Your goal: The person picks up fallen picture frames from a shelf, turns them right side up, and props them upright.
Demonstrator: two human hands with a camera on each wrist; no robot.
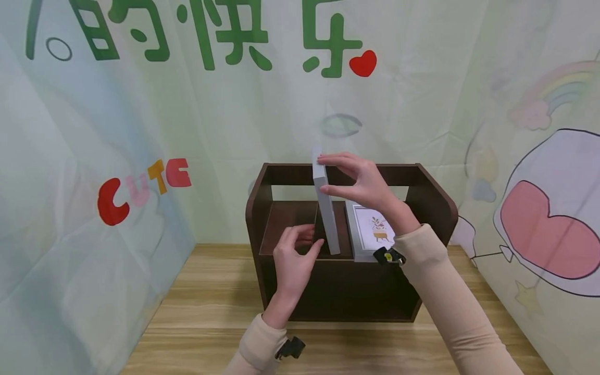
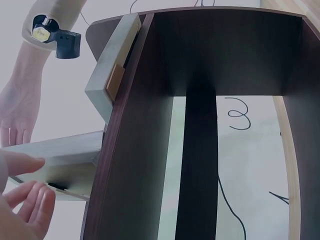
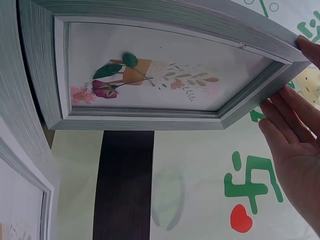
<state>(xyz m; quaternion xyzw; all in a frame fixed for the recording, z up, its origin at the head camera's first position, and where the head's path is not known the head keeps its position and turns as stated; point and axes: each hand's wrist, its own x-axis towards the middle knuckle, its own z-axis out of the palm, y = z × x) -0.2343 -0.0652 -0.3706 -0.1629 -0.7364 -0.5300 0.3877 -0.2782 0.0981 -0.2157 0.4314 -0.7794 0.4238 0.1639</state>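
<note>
A grey-white picture frame (image 1: 330, 224) stands on edge, slightly tilted, on the top of a dark brown shelf unit (image 1: 347, 291). My right hand (image 1: 358, 179) pinches its upper end between thumb and fingers. Behind its glass, the right wrist view shows a printed plant and a dried rose (image 3: 104, 89). My left hand (image 1: 292, 258) is beside the lower part, on the back side. In the left wrist view, its thumb and bent fingers are apart near the frame's pale back (image 2: 75, 177); contact is unclear.
A second picture frame (image 1: 373, 229) leans back on the right of the shelf top, a small wooden piece (image 2: 115, 82) behind it. The unit has raised side panels and a back rail (image 1: 290, 174). It stands on a wood-grain table (image 1: 206, 312) before a printed cloth backdrop (image 1: 234, 114).
</note>
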